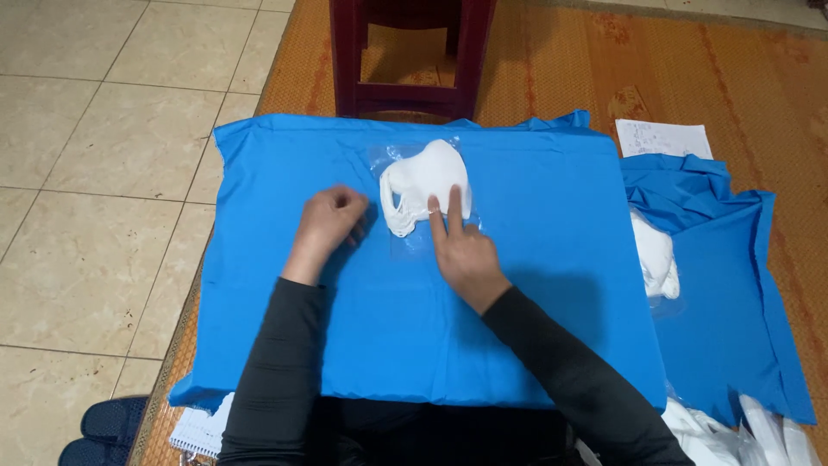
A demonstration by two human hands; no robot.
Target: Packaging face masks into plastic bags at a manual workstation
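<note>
A white folded mask (425, 181) lies inside a clear plastic bag (405, 246) on a low table covered with a bright blue cloth (535, 259). My right hand (461, 250) rests on the bag's lower right part, with the index and middle fingers stretched out and pressing on the mask's edge. My left hand (329, 220) sits just left of the bag with its fingers curled loosely on the cloth, holding nothing. Both arms wear dark long sleeves.
A dark red stool (412, 52) stands behind the table on an orange woven mat (690, 69). To the right lie a second blue cloth (733, 285), another bagged white mask (655, 259), a printed sheet (664, 138) and more clear bags (742, 431). Dark slippers (103, 431) sit at bottom left.
</note>
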